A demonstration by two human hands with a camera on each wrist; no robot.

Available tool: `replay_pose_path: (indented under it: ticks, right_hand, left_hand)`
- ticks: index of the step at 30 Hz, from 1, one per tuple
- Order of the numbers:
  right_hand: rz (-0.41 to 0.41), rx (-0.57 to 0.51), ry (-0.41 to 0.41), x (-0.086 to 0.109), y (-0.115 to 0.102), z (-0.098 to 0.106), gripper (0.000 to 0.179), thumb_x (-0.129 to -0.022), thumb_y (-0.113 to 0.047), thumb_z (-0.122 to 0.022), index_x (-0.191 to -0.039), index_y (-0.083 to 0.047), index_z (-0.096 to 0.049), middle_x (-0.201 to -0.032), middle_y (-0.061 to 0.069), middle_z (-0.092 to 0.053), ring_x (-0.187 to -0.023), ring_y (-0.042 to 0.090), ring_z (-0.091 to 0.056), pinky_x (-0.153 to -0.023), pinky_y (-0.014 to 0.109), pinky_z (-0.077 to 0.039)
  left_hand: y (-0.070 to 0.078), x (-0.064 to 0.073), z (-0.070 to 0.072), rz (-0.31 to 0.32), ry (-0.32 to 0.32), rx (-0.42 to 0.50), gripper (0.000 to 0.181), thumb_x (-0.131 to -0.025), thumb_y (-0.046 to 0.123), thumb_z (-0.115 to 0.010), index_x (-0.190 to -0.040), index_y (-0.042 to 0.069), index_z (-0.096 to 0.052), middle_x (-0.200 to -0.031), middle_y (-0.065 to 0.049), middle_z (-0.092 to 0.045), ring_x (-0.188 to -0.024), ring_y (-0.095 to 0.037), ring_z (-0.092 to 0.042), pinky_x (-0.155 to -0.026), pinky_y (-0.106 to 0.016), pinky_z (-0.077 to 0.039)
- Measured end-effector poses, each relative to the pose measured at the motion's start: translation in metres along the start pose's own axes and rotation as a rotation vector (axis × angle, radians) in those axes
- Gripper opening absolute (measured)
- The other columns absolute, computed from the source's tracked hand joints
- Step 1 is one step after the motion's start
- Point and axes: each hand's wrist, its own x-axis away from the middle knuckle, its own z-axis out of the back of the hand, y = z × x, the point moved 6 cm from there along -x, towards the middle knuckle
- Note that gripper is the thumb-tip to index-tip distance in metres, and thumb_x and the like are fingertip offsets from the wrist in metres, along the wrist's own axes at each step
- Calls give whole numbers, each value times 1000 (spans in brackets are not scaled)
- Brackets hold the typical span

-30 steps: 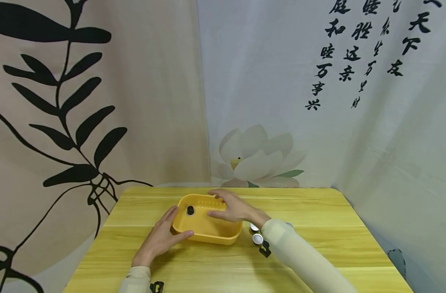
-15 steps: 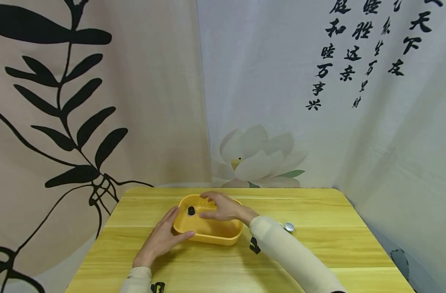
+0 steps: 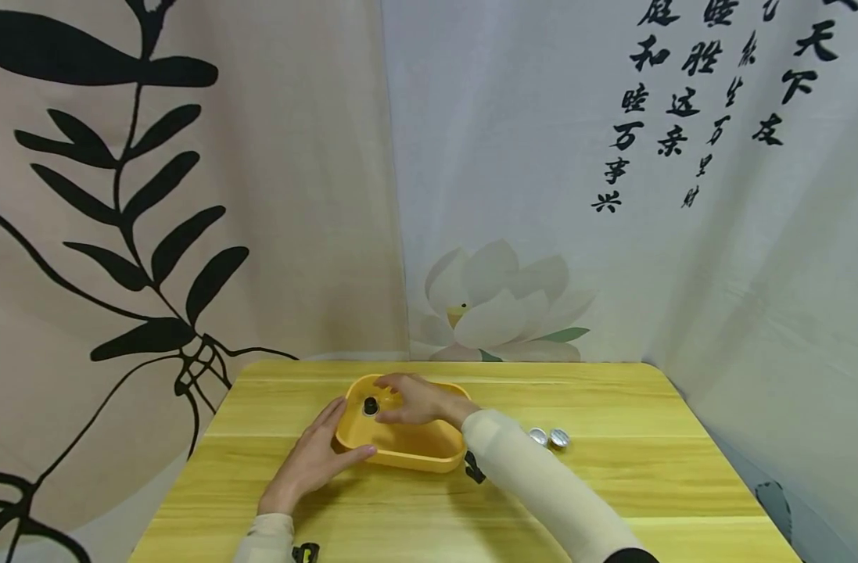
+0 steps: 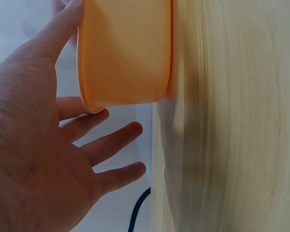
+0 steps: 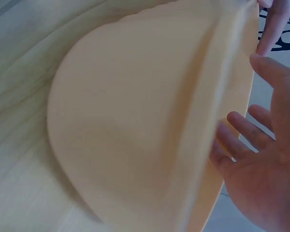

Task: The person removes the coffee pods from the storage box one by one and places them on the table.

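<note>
A yellow plastic basket (image 3: 418, 463) stands on the table, with a small black-topped thing with a pale rim (image 3: 371, 406) inside near its left end. My left hand (image 3: 312, 461) rests against the basket's left end, thumb along the front rim. The left wrist view shows that hand's fingers spread and fairly straight by the basket's corner. Over the inside of the basket reaches my right hand (image 3: 425, 400), its fingertips and thumb just right of the black-topped thing, a gap between them. In the right wrist view the basket (image 5: 116, 106) hides part of the right hand's fingers.
Two small silver-topped round things (image 3: 538, 436) stand on the table right of the basket, behind the right sleeve (image 3: 541, 485). The wooden table (image 3: 612, 407) ends at a printed curtain at the back. A dark cord (image 4: 138, 208) shows past the table edge.
My right hand has moved left inside the basket, closer to the black-topped thing. Its sleeve now uncovers the two silver-topped things on the right. The left hand stays against the basket.
</note>
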Motion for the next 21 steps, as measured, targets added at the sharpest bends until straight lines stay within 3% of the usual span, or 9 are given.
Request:
replay_pose_path:
  ticks: [13,18,21]
  right_hand:
    - [-11,46,-80,-11,-5,-13,70,-110,-31,-76,-171,-10,-48,-176,8,-53,-154,34,-62,-127,44,-55]
    - [39,115,-106,-18,-9,-18,66,-111,-26,-75,-170,-12,-50,-177,6,-52,-161,27,-54,-132,43,-50]
    - [81,145,-106,-22,-13,-20,62,-112,-23,-75,-169,-12,-52,-174,8,-55,-158,29,-58,-130,42,-52]
  left_hand:
    - [1,1,0,-8,3,17,116,-97,64,-84,-181,9,-25,-190,-18,-20,-170,-53,-33,-133,-77,-36]
    - [2,3,0,-14,5,18,115,-99,62,-83,-180,6,-24,-190,-20,-20,-170,-54,-32,-131,-78,-37]
    - [2,3,0,-10,8,19,115,-99,63,-83,-180,7,-25,-190,-20,-20,-170,-54,-32,-131,-79,-37]
